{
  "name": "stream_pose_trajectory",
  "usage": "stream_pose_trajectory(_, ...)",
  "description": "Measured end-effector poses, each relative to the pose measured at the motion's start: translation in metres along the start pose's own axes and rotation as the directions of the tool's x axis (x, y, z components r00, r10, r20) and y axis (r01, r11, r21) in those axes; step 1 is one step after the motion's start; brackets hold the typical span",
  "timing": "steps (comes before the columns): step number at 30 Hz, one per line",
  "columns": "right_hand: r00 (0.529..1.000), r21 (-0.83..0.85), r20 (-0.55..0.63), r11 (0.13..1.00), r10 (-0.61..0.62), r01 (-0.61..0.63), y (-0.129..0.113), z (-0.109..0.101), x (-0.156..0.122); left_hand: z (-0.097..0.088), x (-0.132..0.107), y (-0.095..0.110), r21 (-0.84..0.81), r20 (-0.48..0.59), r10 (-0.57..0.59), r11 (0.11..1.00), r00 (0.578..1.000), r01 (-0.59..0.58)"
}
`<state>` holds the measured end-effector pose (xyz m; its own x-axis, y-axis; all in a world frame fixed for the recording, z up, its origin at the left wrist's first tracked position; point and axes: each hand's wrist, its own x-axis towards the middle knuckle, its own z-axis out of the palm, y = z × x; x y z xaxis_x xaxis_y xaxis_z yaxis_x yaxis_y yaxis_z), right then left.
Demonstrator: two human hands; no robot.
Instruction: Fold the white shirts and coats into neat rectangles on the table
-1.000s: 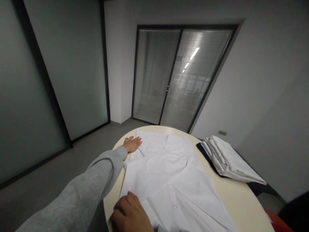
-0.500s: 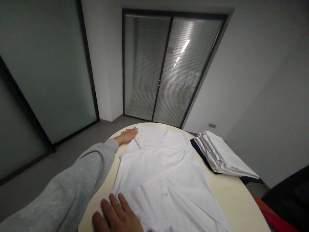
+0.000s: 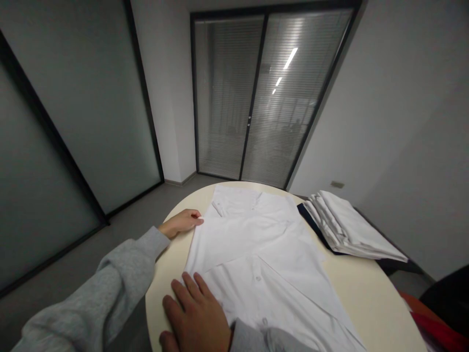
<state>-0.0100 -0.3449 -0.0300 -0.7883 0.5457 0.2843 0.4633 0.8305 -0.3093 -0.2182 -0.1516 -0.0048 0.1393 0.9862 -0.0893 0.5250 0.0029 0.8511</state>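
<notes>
A white buttoned shirt (image 3: 234, 239) lies spread over the round table, its near part folded across and running out of the picture at the bottom. At its left edge, toward the far end, my left hand (image 3: 182, 222) pinches the fabric between thumb and fingers. My right hand (image 3: 200, 310) rests nearer to me on the shirt's left border, palm down with fingers spread. Part of the shirt under that hand and its grey sleeve is hidden.
The cream round table (image 3: 373, 293) carries a stack of folded white garments (image 3: 340, 220) at its right edge, over a dark cloth. Red fabric (image 3: 434, 325) and a black object show at the lower right. Beyond stands a glazed door with blinds (image 3: 256, 107).
My left hand has gone from lying flat near the shirt's far left corner to pinching its edge closer to me. My right hand stays spread on the fabric. The view has shifted slightly.
</notes>
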Motion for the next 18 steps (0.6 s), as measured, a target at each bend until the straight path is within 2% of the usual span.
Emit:
stream_pose_trajectory(6, 0.999, -0.010, -0.017, 0.999, -0.032, 0.032, -0.004, -0.005, -0.002, -0.009, -0.001, 0.019, -0.163, 0.198, -0.018, 0.985, 0.980, 0.051)
stream_pose_trajectory(8, 0.996, -0.030, -0.043, 0.997, -0.073, 0.071, 0.001, -0.016, 0.000, -0.010, -0.003, 0.017, -0.212, 0.293, -0.008, 0.975, 0.956, 0.073)
stream_pose_trajectory(10, 0.995, -0.058, -0.089, 0.997, -0.055, 0.050, 0.011, -0.030, 0.005, -0.011, -0.003, 0.012, -0.245, 0.363, -0.001, 0.965, 0.932, 0.097)
stream_pose_trajectory(12, 0.991, -0.095, -0.121, 0.993, 0.054, -0.066, 0.024, -0.043, 0.010, -0.011, -0.002, 0.006, -0.251, 0.375, -0.010, 0.961, 0.927, 0.112)
stream_pose_trajectory(14, 0.973, -0.137, -0.107, 0.966, 0.203, -0.217, 0.037, -0.051, 0.013, -0.012, -0.001, 0.001, -0.271, 0.362, -0.031, 0.953, 0.932, 0.137)
stream_pose_trajectory(16, 0.943, -0.180, -0.041, 0.926, 0.330, -0.332, 0.044, -0.056, 0.015, -0.015, -0.001, -0.002, -0.309, 0.377, -0.032, 0.938, 0.926, 0.158)
stream_pose_trajectory(18, 0.916, -0.214, 0.060, 0.902, 0.396, -0.376, 0.049, -0.066, 0.017, -0.017, -0.002, -0.003, -0.310, 0.410, 0.002, 0.941, 0.912, 0.137)
